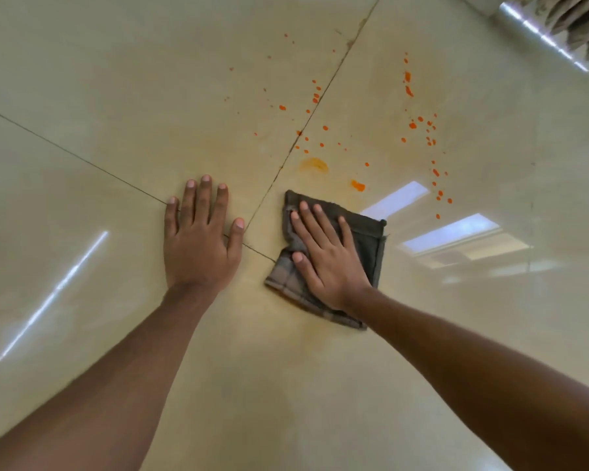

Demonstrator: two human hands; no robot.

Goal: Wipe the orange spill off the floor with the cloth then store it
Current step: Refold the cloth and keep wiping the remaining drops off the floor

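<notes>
While the left grip (198, 246) lies released, fingers straight and palm flat on the tiled floor (116, 113), the right grip (323, 260) is also unclenched, pressing its flat palm on the folded dark cloth (368, 239). That cloth sits beside a tile joint, near the orange spill (315, 164), whose drops scatter beyond it.

Your left hand (198, 246) lies flat, palm down, fingers straight and spread. Your right hand (327, 256) presses flat too, fingers straight, angled leftward. Your left forearm (116, 362) and right forearm (473, 362) stretch forward, bare.
</notes>
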